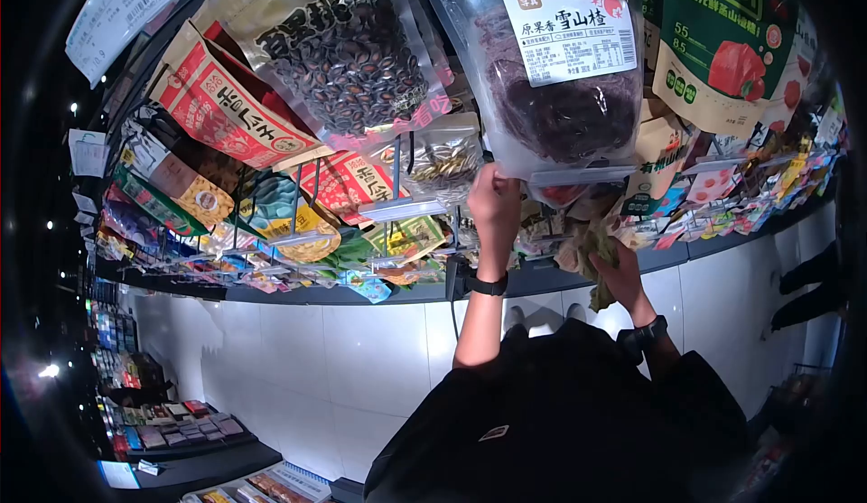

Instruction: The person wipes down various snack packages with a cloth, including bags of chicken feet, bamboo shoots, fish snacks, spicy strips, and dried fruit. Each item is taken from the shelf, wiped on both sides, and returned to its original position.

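Observation:
My left hand (494,203) is closed at the lower left corner of a large clear bag of dark dried fruit (560,115) with a white label. Whether its fingers pinch the bag or the label rail (582,176) below it is hidden. Lower and to the right, my right hand (621,275) grips a crumpled greenish-brown cloth (598,264) in front of the shelf edge. To the left of the dried fruit hangs a clear bag of dark melon seeds (348,60). A green and beige snack pouch (718,51) is on the right.
Red seed packets (230,110) and many small snack bags crowd the racks on metal hooks. A dark curved shelf edge (397,292) runs above the pale tiled floor (298,349). Another person's dark legs (808,286) are at the far right. A low display (185,431) stands behind left.

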Motion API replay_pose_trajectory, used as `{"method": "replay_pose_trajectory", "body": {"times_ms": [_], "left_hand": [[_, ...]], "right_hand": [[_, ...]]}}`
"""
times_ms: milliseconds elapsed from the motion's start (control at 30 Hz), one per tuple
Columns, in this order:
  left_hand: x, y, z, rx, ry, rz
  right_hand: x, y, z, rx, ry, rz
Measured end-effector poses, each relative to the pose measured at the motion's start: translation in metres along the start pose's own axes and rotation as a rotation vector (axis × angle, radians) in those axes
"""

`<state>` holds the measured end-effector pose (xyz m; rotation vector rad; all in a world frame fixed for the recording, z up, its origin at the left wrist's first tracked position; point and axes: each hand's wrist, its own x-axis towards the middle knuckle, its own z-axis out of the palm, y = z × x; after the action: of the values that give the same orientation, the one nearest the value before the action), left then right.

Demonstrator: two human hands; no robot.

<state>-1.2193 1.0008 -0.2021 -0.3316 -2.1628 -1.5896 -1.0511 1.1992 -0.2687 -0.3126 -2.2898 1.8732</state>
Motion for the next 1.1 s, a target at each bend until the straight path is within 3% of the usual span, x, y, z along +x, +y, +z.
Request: {"method": "replay_pose_trajectory", "body": {"times_ms": [67, 100, 167, 233, 300, 367, 400, 467, 500, 567, 600, 767, 867, 1000, 1100], "left_hand": [[-0.009, -0.005, -0.003, 0.152, 0.187, 0.091], [-0.018, 0.004, -0.006, 0.038, 0.165, -0.095], [-0.040, 0.006, -0.001, -0.053, 0.029, -0.195], [-0.054, 0.021, 0.012, -0.109, -0.279, -0.251], [-0.062, 0.031, 0.041, -0.190, -0.443, -0.077], [-0.062, 0.031, 0.080, -0.040, -0.280, 0.362], [-0.062, 0.033, 0.095, -0.035, -0.272, 0.360], [-0.060, 0.038, 0.119, -0.177, -0.535, 0.006], [-0.056, 0.036, 0.126, -0.176, -0.533, 0.009], [-0.055, 0.033, 0.141, -0.299, -0.763, -0.151], [-0.055, 0.037, 0.141, -0.346, -0.771, -0.233], [-0.069, 0.021, 0.174, -0.549, -0.717, -0.246], [-0.073, 0.055, 0.168, -0.407, -0.591, -0.170], [-0.089, 0.042, 0.191, -0.295, -0.465, -0.085], [-0.096, 0.044, 0.179, -0.385, -0.495, 0.070]], "right_hand": [[-0.016, 0.005, -0.001, -0.043, 0.013, 0.052], [-0.023, 0.005, -0.004, -0.067, 0.022, 0.081], [-0.037, 0.005, -0.005, -0.052, 0.045, 0.014], [-0.049, 0.017, -0.006, 0.062, 0.080, 0.129], [-0.058, 0.020, -0.010, 0.089, 0.076, 0.153], [-0.065, 0.026, -0.018, 0.010, 0.060, 0.174], [-0.067, 0.027, -0.020, 0.021, 0.049, 0.176], [-0.070, 0.031, -0.025, 0.034, 0.059, 0.159], [-0.071, 0.034, -0.029, 0.050, 0.076, 0.147], [-0.073, 0.045, -0.042, 0.013, 0.096, 0.134], [-0.074, 0.050, -0.051, -0.026, 0.113, 0.125], [-0.080, 0.070, -0.096, -0.005, 0.176, 0.098], [-0.080, 0.086, -0.136, 0.056, 0.224, 0.098], [-0.072, 0.082, -0.177, 0.147, 0.290, 0.117], [-0.066, 0.079, -0.204, 0.181, 0.336, 0.138]]}}
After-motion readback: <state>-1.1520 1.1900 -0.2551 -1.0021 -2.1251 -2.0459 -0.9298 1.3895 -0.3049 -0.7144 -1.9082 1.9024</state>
